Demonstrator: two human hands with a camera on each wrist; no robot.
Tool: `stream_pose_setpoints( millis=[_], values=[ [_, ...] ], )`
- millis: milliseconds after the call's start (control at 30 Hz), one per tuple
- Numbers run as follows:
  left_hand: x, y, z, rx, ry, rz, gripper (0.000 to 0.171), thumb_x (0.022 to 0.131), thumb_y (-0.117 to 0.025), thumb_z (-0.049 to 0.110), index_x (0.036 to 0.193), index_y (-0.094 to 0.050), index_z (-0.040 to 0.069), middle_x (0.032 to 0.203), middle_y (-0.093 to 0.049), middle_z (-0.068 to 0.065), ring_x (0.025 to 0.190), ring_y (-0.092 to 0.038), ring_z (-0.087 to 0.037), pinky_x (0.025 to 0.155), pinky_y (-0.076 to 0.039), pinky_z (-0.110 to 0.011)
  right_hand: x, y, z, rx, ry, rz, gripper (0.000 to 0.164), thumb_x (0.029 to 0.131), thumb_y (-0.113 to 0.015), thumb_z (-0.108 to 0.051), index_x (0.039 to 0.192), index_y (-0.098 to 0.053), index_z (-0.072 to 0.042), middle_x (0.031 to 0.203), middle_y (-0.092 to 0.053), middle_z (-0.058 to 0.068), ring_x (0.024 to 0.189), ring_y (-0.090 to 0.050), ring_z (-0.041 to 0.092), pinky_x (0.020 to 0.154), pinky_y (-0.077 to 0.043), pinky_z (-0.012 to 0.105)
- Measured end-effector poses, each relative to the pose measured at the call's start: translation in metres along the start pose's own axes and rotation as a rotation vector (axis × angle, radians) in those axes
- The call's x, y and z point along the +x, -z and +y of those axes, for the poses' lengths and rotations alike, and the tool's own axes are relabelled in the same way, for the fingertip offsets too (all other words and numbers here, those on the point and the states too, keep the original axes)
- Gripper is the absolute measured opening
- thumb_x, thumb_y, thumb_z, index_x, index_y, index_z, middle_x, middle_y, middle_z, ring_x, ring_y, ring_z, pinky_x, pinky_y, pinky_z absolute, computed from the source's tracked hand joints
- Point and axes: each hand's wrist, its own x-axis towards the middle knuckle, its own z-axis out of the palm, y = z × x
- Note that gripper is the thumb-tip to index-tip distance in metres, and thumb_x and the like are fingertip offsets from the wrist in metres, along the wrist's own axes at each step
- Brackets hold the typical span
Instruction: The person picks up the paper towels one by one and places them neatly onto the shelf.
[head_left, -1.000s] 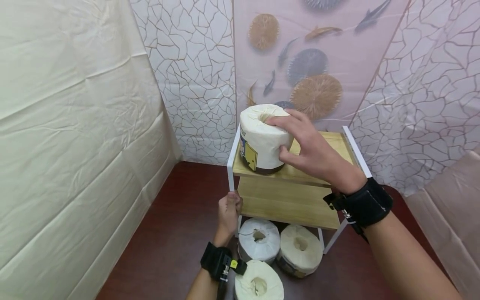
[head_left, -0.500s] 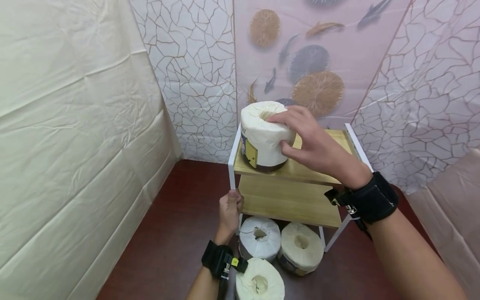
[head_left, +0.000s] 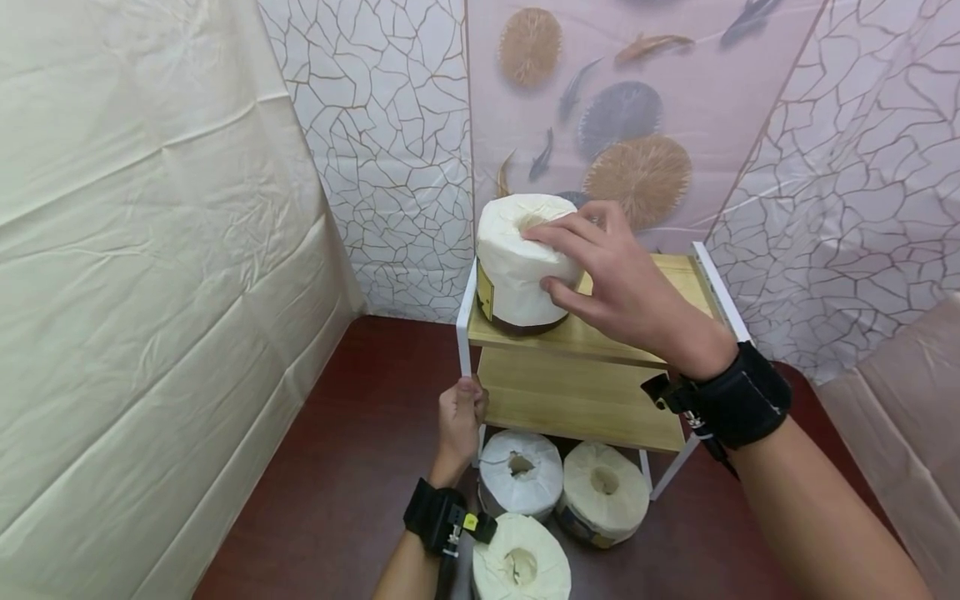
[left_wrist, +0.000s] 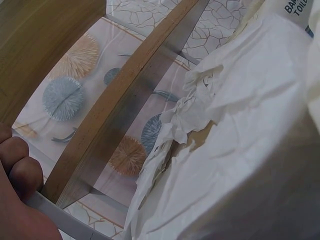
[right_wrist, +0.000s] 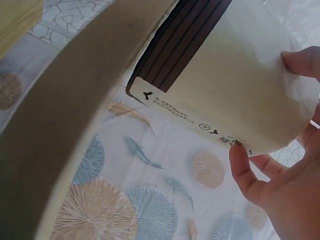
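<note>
A wrapped toilet roll (head_left: 525,279) stands on the left part of the top wooden shelf (head_left: 678,275). My right hand (head_left: 626,287) grips it, fingers over the upper rim near the core hole and thumb against the side. In the right wrist view the roll (right_wrist: 240,75) shows a dark brown band at its base, close to the shelf board. Lower down, my left hand (head_left: 460,421) holds the white front-left leg (head_left: 464,354) of the rack. The left wrist view shows curled fingers (left_wrist: 22,167) around that frame.
Three more wrapped toilet rolls stand low at the front: a white one (head_left: 532,492), a cream one (head_left: 611,508) and a nearer pale one (head_left: 547,550). A bare middle shelf (head_left: 577,400) sits above them. Patterned cloth (head_left: 390,167) hangs behind the rack.
The roll has turned in my right hand, its yellow door print swinging left and partly out of sight. It has shifted slightly left on the shelf. My left hand keeps its hold.
</note>
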Motion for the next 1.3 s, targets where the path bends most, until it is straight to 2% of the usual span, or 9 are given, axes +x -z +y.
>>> stream_pose_setpoints(
  millis=[233,567,833,967,1067,1167,1233,1300],
  values=[
    [0.0,0.001,0.0,-0.007,-0.01,0.01,0.065,0.115,-0.029,0.052,0.07,-0.031,0.005,0.051,-0.024,-0.003,0.044,-0.021,-0.005,0.041,-0.017,-0.026,0.005,-0.001,-0.004,-0.052,0.044,0.016,0.047,0.095,-0.077,-0.007,0.141,-0.064,-0.006,0.127,-0.069,0.013,0.114,-0.046,0.045,0.098,-0.035,0.057],
    [-0.001,-0.004,0.0,-0.007,0.022,0.005,0.067,0.114,-0.031,0.053,0.07,-0.03,0.003,0.055,-0.026,0.006,0.045,-0.022,-0.003,0.042,-0.017,-0.025,0.005,-0.003,-0.009,-0.111,-0.014,0.012,0.045,0.095,-0.079,-0.015,0.138,-0.067,-0.007,0.128,-0.069,0.013,0.111,-0.046,0.046,0.093,-0.037,0.062],
    [-0.003,-0.004,-0.002,-0.016,0.007,0.017,0.067,0.115,-0.03,0.051,0.069,-0.031,0.003,0.052,-0.026,0.003,0.045,-0.023,-0.002,0.041,-0.017,-0.025,0.001,0.003,0.001,-0.094,-0.063,-0.02,0.063,0.091,-0.082,-0.031,0.147,-0.06,-0.014,0.15,-0.056,0.013,0.126,-0.045,0.046,0.098,-0.033,0.067],
    [-0.003,-0.002,-0.001,-0.006,0.018,0.023,0.066,0.116,-0.03,0.05,0.07,-0.032,0.003,0.054,-0.028,0.007,0.046,-0.024,-0.002,0.042,-0.018,-0.025,-0.003,0.006,0.01,-0.029,-0.066,-0.05,0.067,0.086,-0.071,-0.014,0.151,-0.054,-0.012,0.158,-0.048,0.013,0.14,-0.037,0.046,0.103,-0.029,0.072],
    [-0.004,-0.001,0.001,0.008,0.022,0.025,0.067,0.115,-0.029,0.05,0.069,-0.032,0.003,0.054,-0.029,0.009,0.045,-0.024,-0.002,0.042,-0.018,-0.025,-0.005,0.007,0.015,0.043,-0.095,-0.077,0.074,0.079,-0.064,0.001,0.151,-0.052,-0.01,0.159,-0.048,0.013,0.147,-0.032,0.044,0.107,-0.024,0.076],
    [-0.003,0.0,0.001,0.02,0.028,0.03,0.067,0.115,-0.03,0.051,0.068,-0.032,0.003,0.054,-0.029,0.009,0.045,-0.024,-0.003,0.042,-0.018,-0.025,-0.006,0.007,0.018,0.088,-0.117,-0.094,0.071,0.081,-0.062,0.007,0.15,-0.053,-0.009,0.157,-0.05,0.016,0.151,-0.03,0.044,0.111,-0.02,0.079],
    [-0.002,0.0,0.001,0.027,0.03,0.028,0.067,0.115,-0.03,0.051,0.068,-0.032,0.003,0.054,-0.029,0.009,0.045,-0.025,-0.003,0.042,-0.018,-0.024,-0.006,0.007,0.02,0.106,-0.098,-0.089,0.068,0.083,-0.063,0.01,0.148,-0.055,-0.007,0.154,-0.053,0.017,0.15,-0.033,0.045,0.114,-0.022,0.077],
    [-0.001,0.0,0.001,0.026,0.036,0.026,0.068,0.115,-0.03,0.053,0.068,-0.033,0.003,0.055,-0.029,0.009,0.045,-0.025,-0.004,0.043,-0.019,-0.024,-0.005,0.007,0.022,0.125,-0.07,-0.086,0.065,0.086,-0.064,0.012,0.147,-0.057,-0.006,0.152,-0.055,0.016,0.147,-0.038,0.043,0.116,-0.027,0.069]
  ],
)
